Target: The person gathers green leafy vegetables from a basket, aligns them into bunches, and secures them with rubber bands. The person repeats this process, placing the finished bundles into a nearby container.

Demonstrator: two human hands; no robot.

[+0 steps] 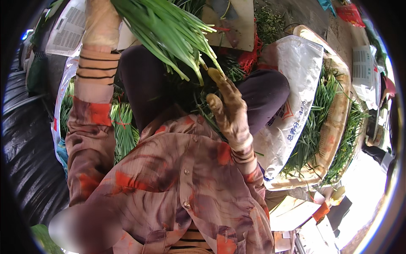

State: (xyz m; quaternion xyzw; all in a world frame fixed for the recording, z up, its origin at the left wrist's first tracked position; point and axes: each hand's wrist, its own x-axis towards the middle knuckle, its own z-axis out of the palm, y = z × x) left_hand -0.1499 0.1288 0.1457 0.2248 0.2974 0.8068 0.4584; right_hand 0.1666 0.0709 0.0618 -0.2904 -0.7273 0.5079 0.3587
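A bunch of green garlic chives (161,30) spans the top middle, its pale stem ends towards my right hand. My left hand (103,23), at the top left, holds this bunch; its fingers are cut off by the picture's edge. My right hand (231,114) is just below the stem ends, with thumb and forefinger apart. Its fingertips meet or overlap the lowest stems; I cannot tell if they touch. Loose green leaves lie in shadow between my knees. Left of my lap lies a chive bundle (122,123) tied with a red band.
A white woven sack (295,79) bearing print hangs over a worn plastic basket (336,127) of chives on the right. Red netting (252,58) lies beyond my knee. A white crate (68,30) stands top left, and black plastic sheeting (28,143) covers the left side.
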